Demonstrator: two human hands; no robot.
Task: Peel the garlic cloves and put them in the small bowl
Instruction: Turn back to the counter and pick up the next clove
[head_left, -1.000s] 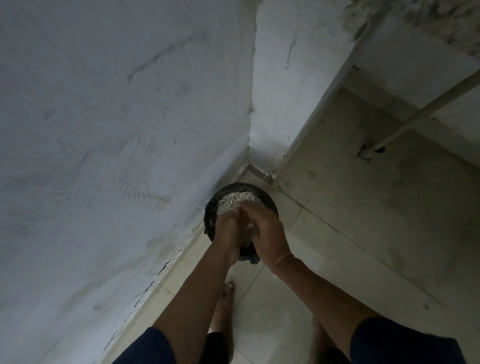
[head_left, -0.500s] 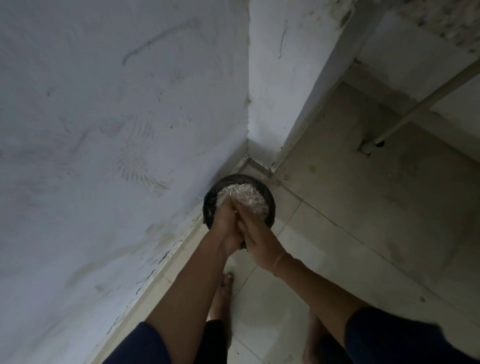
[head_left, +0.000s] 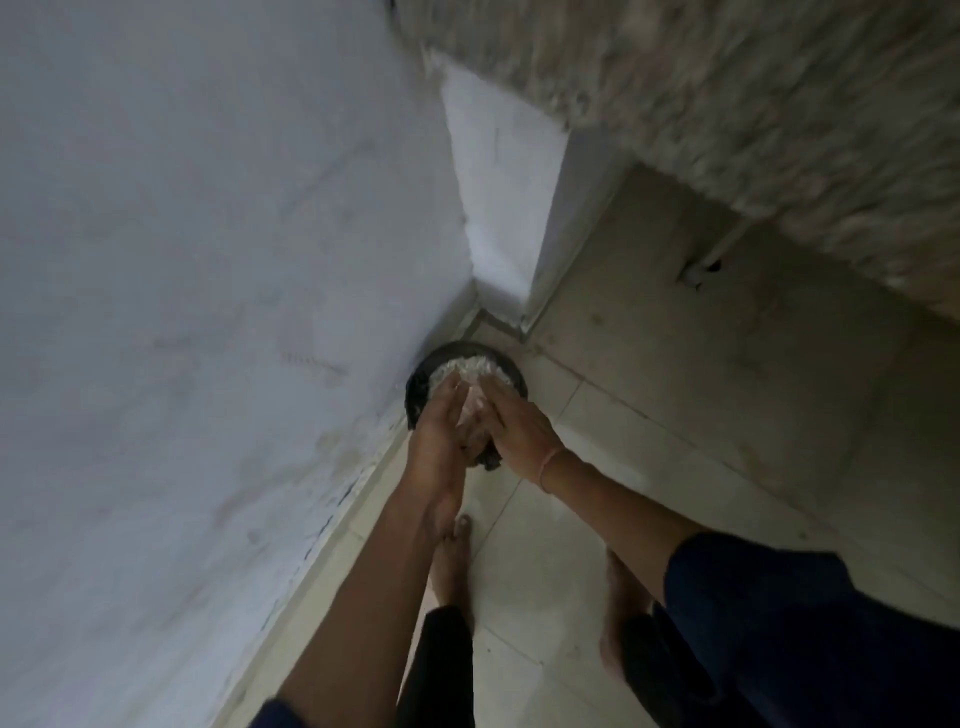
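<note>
Left hand (head_left: 439, 434) and right hand (head_left: 519, 431) together, fingers fairly straight, pale peelings (head_left: 470, 410) caught between palms | right above dark round container (head_left: 415, 387) heaped with peelings | down on floor (head_left: 675, 426), against wall (head_left: 208, 260).

Dim corner where a white plastered wall (head_left: 208, 260) meets a pale tiled floor (head_left: 701, 426), beneath a blurred speckled slab (head_left: 779, 119).

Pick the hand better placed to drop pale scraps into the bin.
The left hand, marginally: it sits squarely over the bin, fingertips above the pale heap; the right hand hangs nearer the rim. Blurred, so tentative.
</note>
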